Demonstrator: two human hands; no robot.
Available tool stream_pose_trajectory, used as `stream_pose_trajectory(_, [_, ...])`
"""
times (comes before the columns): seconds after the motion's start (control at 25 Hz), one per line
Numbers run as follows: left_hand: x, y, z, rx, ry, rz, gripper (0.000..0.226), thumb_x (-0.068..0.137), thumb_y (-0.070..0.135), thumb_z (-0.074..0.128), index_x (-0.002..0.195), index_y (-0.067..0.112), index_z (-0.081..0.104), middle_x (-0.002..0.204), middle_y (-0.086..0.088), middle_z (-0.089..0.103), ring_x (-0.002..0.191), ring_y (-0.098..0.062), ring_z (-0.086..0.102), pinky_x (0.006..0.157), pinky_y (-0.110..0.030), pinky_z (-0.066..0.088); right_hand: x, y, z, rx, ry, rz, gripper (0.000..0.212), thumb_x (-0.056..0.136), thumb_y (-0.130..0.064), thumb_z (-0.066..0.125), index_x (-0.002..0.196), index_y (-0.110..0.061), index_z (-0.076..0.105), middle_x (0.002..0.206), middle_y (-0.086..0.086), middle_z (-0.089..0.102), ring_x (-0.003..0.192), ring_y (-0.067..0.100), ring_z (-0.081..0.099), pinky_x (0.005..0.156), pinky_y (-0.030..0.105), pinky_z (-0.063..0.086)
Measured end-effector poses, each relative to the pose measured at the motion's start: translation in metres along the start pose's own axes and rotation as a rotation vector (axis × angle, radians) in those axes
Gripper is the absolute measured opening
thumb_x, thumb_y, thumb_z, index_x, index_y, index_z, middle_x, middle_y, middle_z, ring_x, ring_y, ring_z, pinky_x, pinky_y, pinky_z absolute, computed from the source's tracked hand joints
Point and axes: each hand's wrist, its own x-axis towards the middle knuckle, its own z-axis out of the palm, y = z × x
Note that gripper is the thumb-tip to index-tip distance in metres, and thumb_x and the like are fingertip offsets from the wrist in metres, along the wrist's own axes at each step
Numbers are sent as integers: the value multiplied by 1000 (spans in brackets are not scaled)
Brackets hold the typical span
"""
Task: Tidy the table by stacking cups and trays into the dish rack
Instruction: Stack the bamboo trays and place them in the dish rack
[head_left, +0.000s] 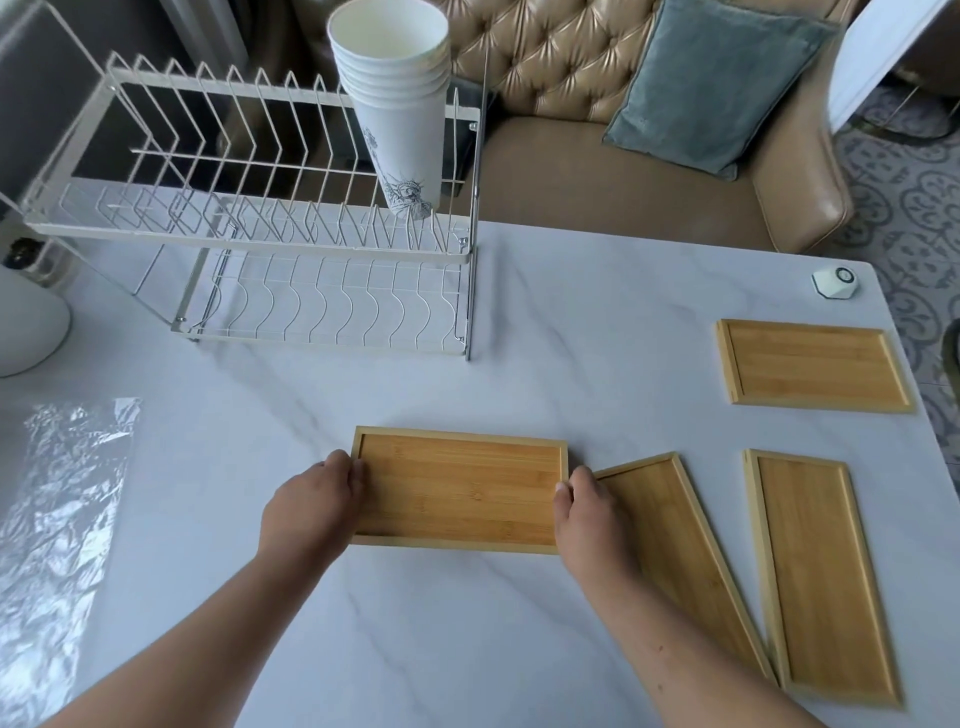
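A person's left hand (317, 506) and right hand (587, 512) grip the short ends of a bamboo tray (460, 488) lying on the marble-patterned table (519, 312), fingers curled over each rim. The fingertips are tucked out of sight. A second tray (670, 540) lies at an angle just beside it, its near half covered by the right forearm. A third tray (823, 577) lies alongside that one, and a fourth tray (813, 366) sits apart toward the far right edge. Behind, the two-tier wire dish rack (249, 208) holds a leaning stack of paper cups (400, 104) at the right end of its upper tier. A crinkled clear plastic sheet (62, 519) lies at left, cut off by the frame. A small white device (835, 283) near the far corner is too small to identify. A tufted sofa (597, 171) with a blue cushion (711, 83) stands beyond the table.
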Motion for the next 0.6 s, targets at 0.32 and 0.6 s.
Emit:
stream_pose_trajectory(0.32, [-2,-2,2,-13,-73,-82,42,105,52,25,77,25,39,70,4,55,63,-23,53,55,-36,38,0,0,1,27,-47,73,29,106,-36,45,84,-17,44,74,-2,57,64,25,54,50,31,29])
stream_pose_trajectory(0.6, [-6,-1,0,-61,-139,-155,39,103,53,30,99,21,53,93,-3,68,79,-26,63,69,-41,51,4,-1,-2,9,-106,86,33,106,-39,42,80,-20,49,75,-5,57,68,22,56,55,32,41])
